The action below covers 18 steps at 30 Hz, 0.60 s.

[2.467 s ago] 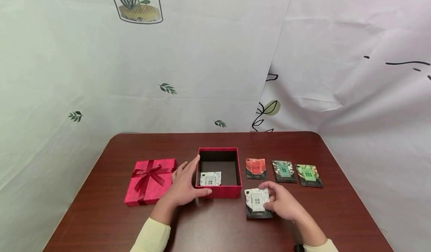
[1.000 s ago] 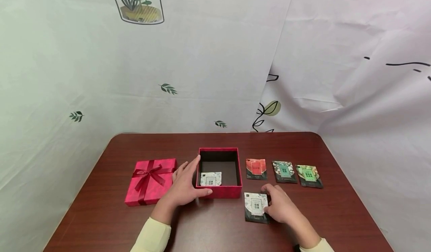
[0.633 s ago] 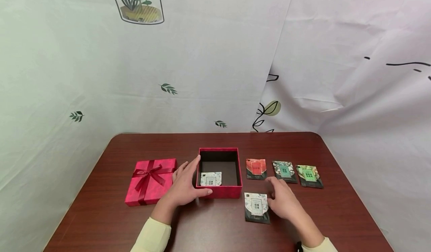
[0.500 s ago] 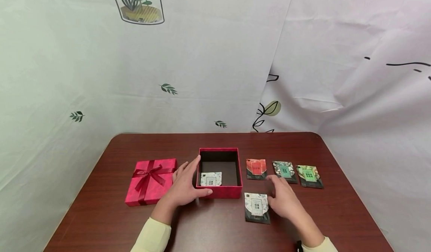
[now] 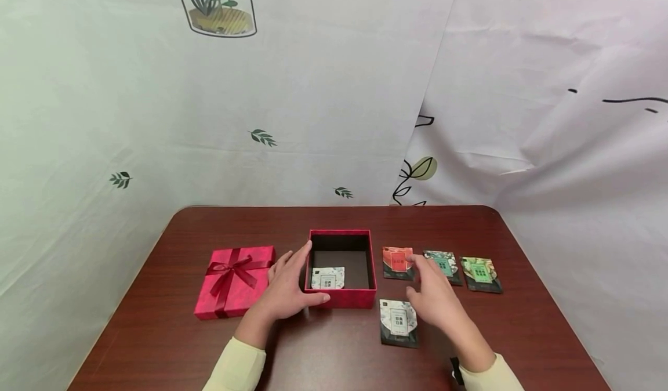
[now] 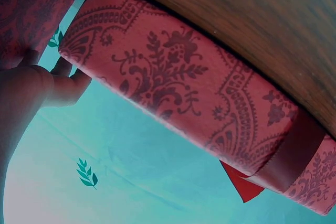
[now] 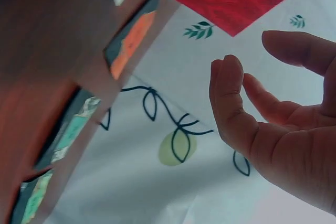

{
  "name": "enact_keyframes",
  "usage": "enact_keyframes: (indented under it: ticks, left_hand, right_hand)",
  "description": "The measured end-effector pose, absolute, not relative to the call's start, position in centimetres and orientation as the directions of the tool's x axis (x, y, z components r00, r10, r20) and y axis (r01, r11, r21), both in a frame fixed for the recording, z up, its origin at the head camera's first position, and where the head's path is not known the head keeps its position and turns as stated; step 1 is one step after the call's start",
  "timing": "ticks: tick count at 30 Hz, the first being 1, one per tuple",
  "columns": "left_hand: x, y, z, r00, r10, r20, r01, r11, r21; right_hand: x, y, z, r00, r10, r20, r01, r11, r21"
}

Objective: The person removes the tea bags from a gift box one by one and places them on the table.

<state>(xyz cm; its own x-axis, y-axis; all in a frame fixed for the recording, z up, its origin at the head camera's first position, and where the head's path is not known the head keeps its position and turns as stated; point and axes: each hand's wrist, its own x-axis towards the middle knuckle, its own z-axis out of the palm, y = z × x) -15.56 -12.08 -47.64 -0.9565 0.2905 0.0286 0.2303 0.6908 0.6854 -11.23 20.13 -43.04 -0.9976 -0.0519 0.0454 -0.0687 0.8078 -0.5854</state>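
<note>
A red gift box [image 5: 340, 298] stands uncovered on the table, a white-and-black tea sachet [image 5: 327, 277] lying inside at its front left. My left hand [image 5: 284, 289] holds the box's near left corner, thumb along the front wall and fingers on the left side. My right hand [image 5: 433, 292] is over the table, thumb and fingers apart with nothing between them, as the right wrist view also shows. Its index fingertip reaches the right edge of an orange-and-black sachet [image 5: 398, 262]; contact cannot be told. Another white-and-black sachet [image 5: 399, 322] lies flat in front of the thumb.
The box's red lid [image 5: 235, 281] with a ribbon bow lies left of the left hand. A teal sachet [image 5: 442, 264], partly behind the right hand, and a green sachet [image 5: 480, 274] lie to the right. A printed white cloth [image 5: 313, 89] hangs behind the table.
My right hand put the front white sachet down right of the box, let go, and moved up and away toward the orange sachet. The left hand and box have stayed put.
</note>
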Motion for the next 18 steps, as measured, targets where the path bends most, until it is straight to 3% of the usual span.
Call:
enact_keyframes:
  ticks: [18]
  left_hand:
    - [-15.5,-12.1,-47.7,-0.958,0.287,0.030,0.228,0.692,0.684]
  right_hand:
    - [-12.1,17.3,-42.1,-0.972,-0.053,0.229,-0.198,0.704,-0.682]
